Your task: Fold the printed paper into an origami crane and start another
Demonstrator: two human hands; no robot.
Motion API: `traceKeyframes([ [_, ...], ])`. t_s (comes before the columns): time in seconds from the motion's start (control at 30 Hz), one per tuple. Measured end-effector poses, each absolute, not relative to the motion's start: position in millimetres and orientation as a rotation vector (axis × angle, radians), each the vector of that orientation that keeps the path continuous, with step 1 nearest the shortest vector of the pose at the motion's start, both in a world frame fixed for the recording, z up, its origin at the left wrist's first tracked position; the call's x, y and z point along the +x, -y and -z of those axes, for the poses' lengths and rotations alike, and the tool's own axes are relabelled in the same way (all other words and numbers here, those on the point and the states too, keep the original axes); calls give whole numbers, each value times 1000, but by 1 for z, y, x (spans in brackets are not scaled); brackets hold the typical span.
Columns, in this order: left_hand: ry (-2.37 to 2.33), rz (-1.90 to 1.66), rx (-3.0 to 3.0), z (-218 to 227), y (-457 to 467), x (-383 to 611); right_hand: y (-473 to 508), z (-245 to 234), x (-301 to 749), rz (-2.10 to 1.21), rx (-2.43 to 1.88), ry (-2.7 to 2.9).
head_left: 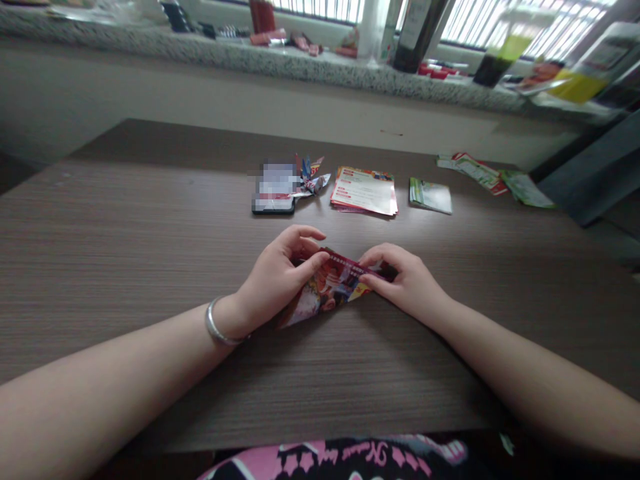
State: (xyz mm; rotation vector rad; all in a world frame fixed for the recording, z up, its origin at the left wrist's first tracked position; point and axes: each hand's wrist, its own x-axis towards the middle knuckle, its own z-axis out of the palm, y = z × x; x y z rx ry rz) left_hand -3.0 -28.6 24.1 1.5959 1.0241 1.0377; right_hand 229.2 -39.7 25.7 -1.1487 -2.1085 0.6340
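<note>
The person is working a fold into a glossy printed sheet that is lying on the wooden table just in front of them. The left hand is pinching the sheet's upper edge between thumb and forefinger, closed on the paper. The right hand is gripping the pointed end at 3 o'clock in the same way, fingertips clamped on it. It looks like a crease is being set, and a clean one would call for matched edges and firm pressure along the fold. A silver bangle is sitting on the left wrist. At 12 o'clock, well apart, a phone and a small folded paper figure are lying together. A stack of flyers is at 1 o'clock, with a smaller stack and loose leaflets beyond. Nothing is crowding the hands.
</note>
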Motion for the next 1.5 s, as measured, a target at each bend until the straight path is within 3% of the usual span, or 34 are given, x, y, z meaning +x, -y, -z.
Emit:
traceKeyframes([
  [0.23,-1106,-1220,2153,-26,24,-11,41,-28,234,-360,-961,2110],
  [0.57,-803,-422,2744,-21,14,-17,35,-24,244,-151,-826,2473],
  [0.9,-860,-338,2809,-23,23,-14,41,-30,237,-393,-656,2663],
  [1.17,-1426,-290,2579,-16,20,-15,44,-31,242,-775,-666,2576],
  [1.5,-1384,-389,2466,-19,18,-14,46,-33,241,-785,-836,2511],
])
